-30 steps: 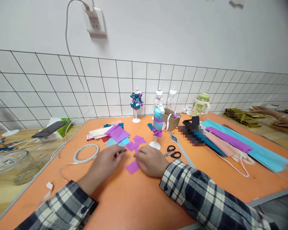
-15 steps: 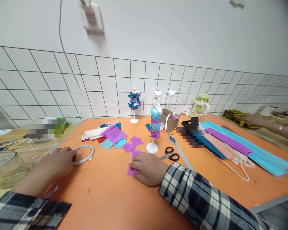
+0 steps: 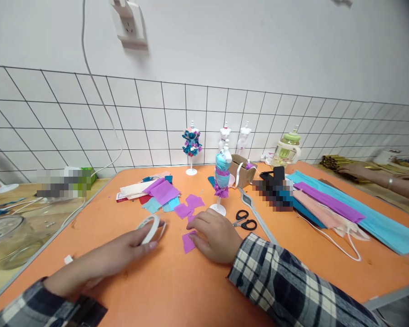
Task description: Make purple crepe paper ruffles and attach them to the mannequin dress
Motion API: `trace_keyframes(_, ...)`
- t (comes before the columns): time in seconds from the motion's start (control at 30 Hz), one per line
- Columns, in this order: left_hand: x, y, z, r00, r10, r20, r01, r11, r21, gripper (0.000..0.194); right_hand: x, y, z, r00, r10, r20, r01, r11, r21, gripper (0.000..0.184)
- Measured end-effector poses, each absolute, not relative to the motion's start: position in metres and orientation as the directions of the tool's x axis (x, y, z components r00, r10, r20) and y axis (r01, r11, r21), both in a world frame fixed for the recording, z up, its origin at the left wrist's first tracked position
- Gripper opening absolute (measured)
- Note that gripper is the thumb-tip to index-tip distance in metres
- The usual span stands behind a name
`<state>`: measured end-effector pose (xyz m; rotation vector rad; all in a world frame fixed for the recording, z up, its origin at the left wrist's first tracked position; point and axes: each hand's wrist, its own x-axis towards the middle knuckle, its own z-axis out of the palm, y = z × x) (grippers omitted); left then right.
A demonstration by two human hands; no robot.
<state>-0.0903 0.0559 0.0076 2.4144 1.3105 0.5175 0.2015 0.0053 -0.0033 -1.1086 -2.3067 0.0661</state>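
Observation:
My left hand, slightly blurred, is closed around a white roll of tape, held tilted over the table. My right hand rests palm down on the table, its fingers loosely curved and its thumb apart from them. Its thumb tip lies at the edge of a purple fabric square, and its fingertips partly cover another purple piece. Beyond that hand stands a small dress form wrapped in light blue and purple. Black-handled scissors lie to its right.
Fabric scraps lie at the back left. Further dress forms and a cardboard box stand behind. Coloured fabric strips and a green-lidded bottle are on the right. Another person's arm reaches in at far right.
My left hand has picked up the tape roll and carried it rightward, toward the purple pieces. My right hand has shifted slightly right, exposing more of the lower purple square.

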Motion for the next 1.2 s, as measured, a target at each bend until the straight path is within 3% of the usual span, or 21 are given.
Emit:
trace_keyframes(0.07,-0.069,0.036,0.014,0.616,0.787,0.040,0.670,-0.551,0.498,0.049,0.200,0.003,-0.003,-0.431,0.723,0.539,0.670,0.657,-0.345,0.020)
trace_keyframes(0.2,-0.040,0.003,0.018,0.657,0.748,0.091,0.665,-0.633,0.396,0.039,0.195,-0.002,-0.002,-0.272,0.770,0.577,0.499,0.626,-0.600,0.035)
trace_keyframes(0.27,-0.032,-0.005,0.017,0.674,0.727,0.130,0.672,-0.676,0.301,0.038,0.190,-0.003,-0.001,-0.247,0.807,0.536,0.361,0.590,-0.722,0.025)
trace_keyframes(0.37,-0.028,-0.005,0.015,0.681,0.712,0.170,0.681,-0.701,0.210,0.033,0.184,-0.004,-0.003,-0.191,0.847,0.496,0.261,0.531,-0.806,0.008)
trace_keyframes(0.53,-0.031,0.002,0.010,0.733,0.655,0.184,0.625,-0.755,0.199,0.023,0.177,-0.008,-0.010,-0.276,0.886,0.372,0.126,0.417,-0.900,0.005)
trace_keyframes(0.6,-0.033,0.000,0.009,0.736,0.632,0.243,0.597,-0.775,0.207,0.023,0.176,-0.011,-0.011,-0.354,0.877,0.324,0.095,0.378,-0.921,0.005)
trace_keyframes(0.7,-0.031,-0.004,0.008,0.733,0.602,0.317,0.551,-0.799,0.242,0.044,0.174,-0.015,-0.010,-0.387,0.867,0.312,0.145,0.392,-0.909,0.004)
trace_keyframes(0.8,-0.027,-0.005,0.006,0.729,0.619,0.292,0.531,-0.780,0.331,0.019,0.174,-0.016,-0.012,-0.410,0.851,0.328,0.200,0.435,-0.878,0.006)
trace_keyframes(0.93,-0.025,-0.008,0.001,0.709,0.613,0.349,0.507,-0.787,0.352,0.014,0.176,-0.013,-0.020,-0.432,0.848,0.308,0.253,0.442,-0.861,0.007)
trace_keyframes(1.1,-0.021,-0.013,0.000,0.656,0.623,0.426,0.442,-0.775,0.453,0.042,0.175,-0.014,-0.021,-0.471,0.830,0.298,0.272,0.458,-0.846,0.008)
trace_keyframes(1.2,-0.018,-0.013,0.000,0.591,0.719,0.367,0.464,-0.675,0.574,0.032,0.172,-0.018,-0.018,-0.499,0.824,0.269,0.269,0.442,-0.855,0.014)
